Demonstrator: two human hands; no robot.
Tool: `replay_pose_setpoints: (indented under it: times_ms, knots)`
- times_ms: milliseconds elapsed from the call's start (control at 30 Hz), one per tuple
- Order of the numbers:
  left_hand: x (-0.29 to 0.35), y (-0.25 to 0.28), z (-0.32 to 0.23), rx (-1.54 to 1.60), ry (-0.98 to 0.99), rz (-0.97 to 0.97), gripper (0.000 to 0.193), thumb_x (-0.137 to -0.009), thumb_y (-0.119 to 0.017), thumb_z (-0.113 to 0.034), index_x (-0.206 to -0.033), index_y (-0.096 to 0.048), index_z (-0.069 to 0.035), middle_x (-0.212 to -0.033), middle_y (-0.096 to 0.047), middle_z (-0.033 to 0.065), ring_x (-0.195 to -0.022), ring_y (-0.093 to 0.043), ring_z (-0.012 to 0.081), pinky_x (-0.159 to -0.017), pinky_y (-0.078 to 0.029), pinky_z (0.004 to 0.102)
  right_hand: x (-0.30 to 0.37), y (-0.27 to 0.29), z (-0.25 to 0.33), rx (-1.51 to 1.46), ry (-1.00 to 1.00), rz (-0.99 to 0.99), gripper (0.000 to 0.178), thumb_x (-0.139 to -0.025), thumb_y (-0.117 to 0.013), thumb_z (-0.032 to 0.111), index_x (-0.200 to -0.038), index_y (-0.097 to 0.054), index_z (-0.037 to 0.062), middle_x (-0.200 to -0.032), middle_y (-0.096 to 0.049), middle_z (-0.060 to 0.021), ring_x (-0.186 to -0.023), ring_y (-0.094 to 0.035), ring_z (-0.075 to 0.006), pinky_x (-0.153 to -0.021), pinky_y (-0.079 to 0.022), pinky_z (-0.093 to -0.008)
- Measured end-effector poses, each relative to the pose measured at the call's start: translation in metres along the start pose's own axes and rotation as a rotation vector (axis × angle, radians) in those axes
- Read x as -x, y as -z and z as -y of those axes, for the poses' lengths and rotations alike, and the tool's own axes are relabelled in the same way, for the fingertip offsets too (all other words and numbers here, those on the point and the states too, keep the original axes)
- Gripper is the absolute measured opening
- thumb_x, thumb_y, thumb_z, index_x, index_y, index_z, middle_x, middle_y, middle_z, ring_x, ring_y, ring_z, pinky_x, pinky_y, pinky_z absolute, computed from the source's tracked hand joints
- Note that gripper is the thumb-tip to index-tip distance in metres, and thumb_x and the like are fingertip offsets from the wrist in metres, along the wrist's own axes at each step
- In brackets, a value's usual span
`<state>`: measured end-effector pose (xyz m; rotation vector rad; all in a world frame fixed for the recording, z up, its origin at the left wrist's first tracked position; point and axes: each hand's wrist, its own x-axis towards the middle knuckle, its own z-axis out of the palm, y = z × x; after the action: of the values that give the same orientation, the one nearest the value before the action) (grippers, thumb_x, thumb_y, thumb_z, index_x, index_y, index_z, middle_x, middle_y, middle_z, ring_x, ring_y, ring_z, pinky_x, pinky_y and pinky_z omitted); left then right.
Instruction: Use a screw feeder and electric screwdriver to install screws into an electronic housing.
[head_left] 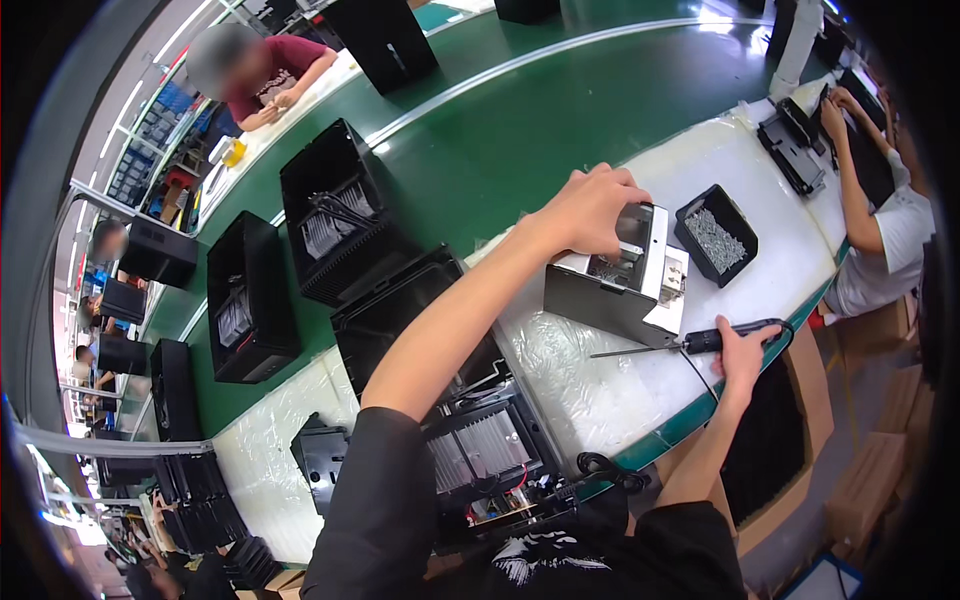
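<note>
My left hand (597,212) is closed over the top of a grey and white metal box (600,297), its thumb down on the near side of the open top and its fingers over the far side. The box rests on the plastic-covered bench. In my right hand (742,357) is a black electric screwdriver (703,342), its long thin bit pointing left, just in front of the box. A cord runs from the screwdriver. Behind the box, to the right, sits a black tray (716,238) full of small silvery screws.
Close to my body lies an open black housing (480,450) with finned metal and wiring. Black cabinets (335,225) stand on the green conveyor (500,130). A coiled black cable (612,472) lies at the bench edge. Co-workers sit at right and far left; an open carton (800,400) stands below the bench.
</note>
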<state>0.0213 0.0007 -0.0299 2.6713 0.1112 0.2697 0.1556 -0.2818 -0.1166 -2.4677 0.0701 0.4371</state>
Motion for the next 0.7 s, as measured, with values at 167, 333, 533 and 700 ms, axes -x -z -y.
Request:
replay_pose_setpoints:
  times_ms: [167, 333, 533, 700]
  knots:
    - [0.003, -0.005, -0.006, 0.001, -0.013, 0.028, 0.076, -0.050, -0.083, -0.018, -0.122, -0.063, -0.012, -0.119, -0.058, 0.0083, -0.113, -0.051, 0.0298, -0.099, -0.041, 0.0409, 0.019, -0.011, -0.024, -0.373, 0.109, -0.224, 0.105, -0.080, -0.072, 0.029, -0.152, -0.003, -0.0024, -0.113, -0.062, -0.0283, -0.086, -0.067, -0.0372, -0.072, -0.057, -0.0403]
    - [0.016, 0.002, 0.003, -0.087, 0.130, 0.061, 0.080, -0.049, -0.083, -0.022, -0.126, -0.062, -0.012, -0.121, -0.061, 0.0098, -0.115, -0.053, 0.0295, -0.102, -0.040, 0.0404, 0.029, 0.007, -0.080, -1.045, 0.520, -0.242, 0.066, -0.087, -0.059, 0.004, -0.146, -0.030, -0.0055, -0.137, -0.047, -0.0175, -0.118, -0.052, -0.0241, -0.102, -0.040, -0.0345]
    - [0.032, -0.001, -0.019, -0.123, 0.090, -0.026, 0.072, -0.054, -0.078, -0.021, -0.124, -0.062, -0.011, -0.116, -0.063, 0.0076, -0.105, -0.055, 0.0285, -0.094, -0.042, 0.0391, 0.107, 0.092, 0.025, -1.572, 1.001, -0.280, 0.048, -0.083, -0.053, 0.014, -0.122, -0.043, -0.0131, -0.108, -0.053, -0.0179, -0.066, -0.050, -0.0150, -0.053, -0.043, -0.0259]
    - [0.030, -0.008, -0.015, -0.117, 0.031, -0.059, 0.071, -0.054, -0.077, -0.022, -0.123, -0.063, -0.009, -0.115, -0.064, 0.0081, -0.105, -0.056, 0.0278, -0.094, -0.043, 0.0387, 0.115, 0.126, 0.073, -1.454, 1.308, 0.438, 0.046, -0.087, -0.061, 0.029, -0.109, -0.043, -0.0078, -0.082, -0.052, -0.0134, -0.057, -0.051, -0.0154, -0.044, -0.045, -0.0237]
